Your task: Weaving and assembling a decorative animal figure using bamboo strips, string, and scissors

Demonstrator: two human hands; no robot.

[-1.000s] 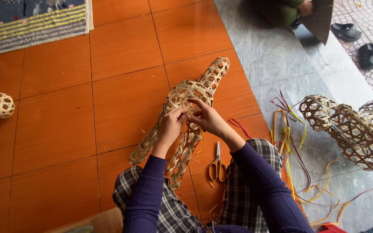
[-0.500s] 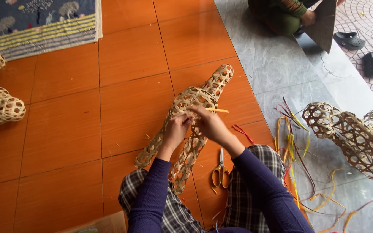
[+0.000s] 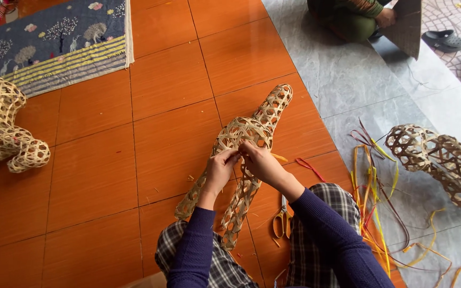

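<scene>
The open-weave bamboo figure [image 3: 241,160] lies on the orange tile floor [image 3: 97,176] just ahead of the person's knees, its narrow neck running toward 1 o'clock and two legs trailing toward 7 o'clock. It looks light and springy, stiff along the strips yet easy to crush across the lattice (the round body seems the safest place to hold). The left hand [image 3: 219,172] curls closed on the body's near edge; the right hand [image 3: 261,162] pinches a strip beside it, fingers nearly shut. Yellow-handled scissors [image 3: 281,221] lie at 5 o'clock, and loose coloured strips [image 3: 374,186] at 3 o'clock.
</scene>
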